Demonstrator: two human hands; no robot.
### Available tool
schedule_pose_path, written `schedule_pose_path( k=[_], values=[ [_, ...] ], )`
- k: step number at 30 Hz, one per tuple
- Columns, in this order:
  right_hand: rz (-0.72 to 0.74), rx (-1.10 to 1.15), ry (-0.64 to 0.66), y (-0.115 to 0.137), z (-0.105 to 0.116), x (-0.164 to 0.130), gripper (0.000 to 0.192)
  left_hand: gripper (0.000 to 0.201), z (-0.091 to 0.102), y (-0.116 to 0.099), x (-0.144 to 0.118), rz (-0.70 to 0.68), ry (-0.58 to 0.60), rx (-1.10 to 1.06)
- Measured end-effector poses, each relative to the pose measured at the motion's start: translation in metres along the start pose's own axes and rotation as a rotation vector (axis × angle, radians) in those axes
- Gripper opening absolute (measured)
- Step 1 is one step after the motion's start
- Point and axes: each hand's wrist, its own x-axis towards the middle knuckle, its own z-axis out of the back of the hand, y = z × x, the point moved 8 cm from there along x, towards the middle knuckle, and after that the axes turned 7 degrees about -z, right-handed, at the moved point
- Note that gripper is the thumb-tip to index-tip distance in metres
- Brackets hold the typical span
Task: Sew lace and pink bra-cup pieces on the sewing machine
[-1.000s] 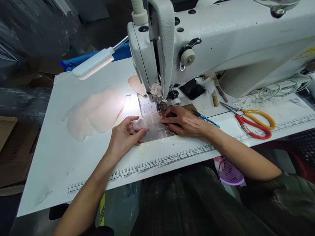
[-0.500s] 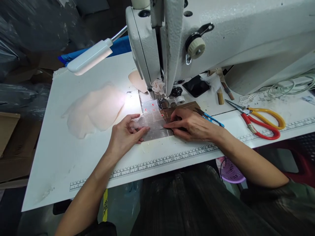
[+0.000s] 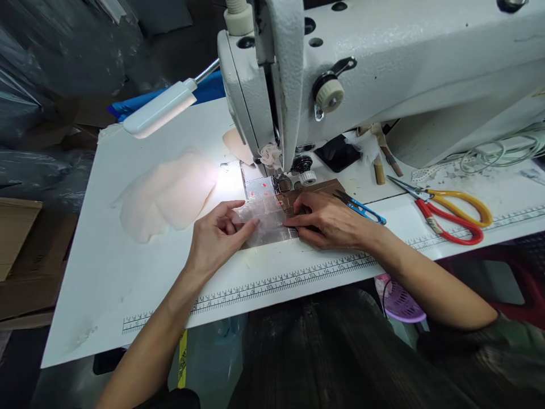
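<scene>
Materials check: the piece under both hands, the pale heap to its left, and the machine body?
Piece under the left hand and right hand: sheer fabric piece, probably fine mesh or organza; the plate's grid shows through. Pale heap: soft, matte peach fabric, limp folds. Sewing machine body: seemingly cast metal, glossy off-white paint, chipped specks.

bare table point(image 3: 128, 272) left, sewing machine point(image 3: 383, 62) overhead, scissors point(image 3: 451, 218) right
</scene>
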Motion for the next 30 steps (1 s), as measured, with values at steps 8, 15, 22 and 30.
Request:
schedule_pose_path(
  k=[8, 15, 22, 30],
  values=[
    [-0.011, 0.026, 0.008, -0.003, -0.006, 0.0, 0.031, 0.01, -0.022, -0.062, 0.004, -0.878, 0.017, 0.495],
    [0.014, -0.021, -0.056, 0.0, -0.006, -0.003, 0.032, 0.027, -0.057, -0.053, 0.019, -0.893, 0.342, 0.526],
    [-0.006, -0.199, -0.081, 0.003, -0.007, 0.01, 0.029, 0.037, -0.064, -0.046, 0.027, -0.826, 0.302, 0.776],
    [-0.087, -0.19, -0.141, -0.004, -0.012, 0.01, 0.033, 0.04, -0.056, -0.036, 0.04, -0.792, 0.294, 0.725]
  ],
)
